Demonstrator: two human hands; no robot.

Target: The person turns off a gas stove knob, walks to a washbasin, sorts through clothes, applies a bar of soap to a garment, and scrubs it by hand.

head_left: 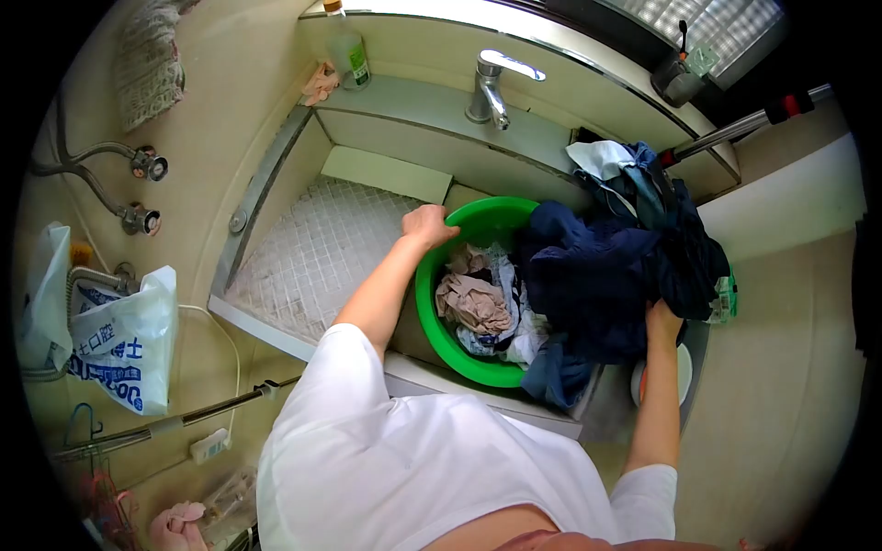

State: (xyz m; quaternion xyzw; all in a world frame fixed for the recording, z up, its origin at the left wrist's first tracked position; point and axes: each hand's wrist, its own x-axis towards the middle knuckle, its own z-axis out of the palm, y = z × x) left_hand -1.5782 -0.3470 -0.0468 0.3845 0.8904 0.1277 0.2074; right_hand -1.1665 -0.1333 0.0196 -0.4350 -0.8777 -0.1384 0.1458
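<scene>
My left hand [427,227] is at the far left rim of a round green basin [425,308], its fingers bent over the edge. Inside the basin lie a crumpled beige cloth [473,303] and some patterned and white laundry. A dark navy garment [588,275] hangs over the basin's right side and spreads onto the ledge. My right hand [663,321] grips the navy cloth at its right end, with the fingertips hidden in the folds. Behind it sits a heap of dark clothes [684,243] topped by a white and blue piece [602,159].
A chrome faucet [487,92] rises behind the basin. Left of the basin is a ridged washboard surface [322,248]. A clear bottle [347,55] stands at the back left corner. A white bowl [684,372] is beneath my right forearm. A metal pole [735,129] leans at the right.
</scene>
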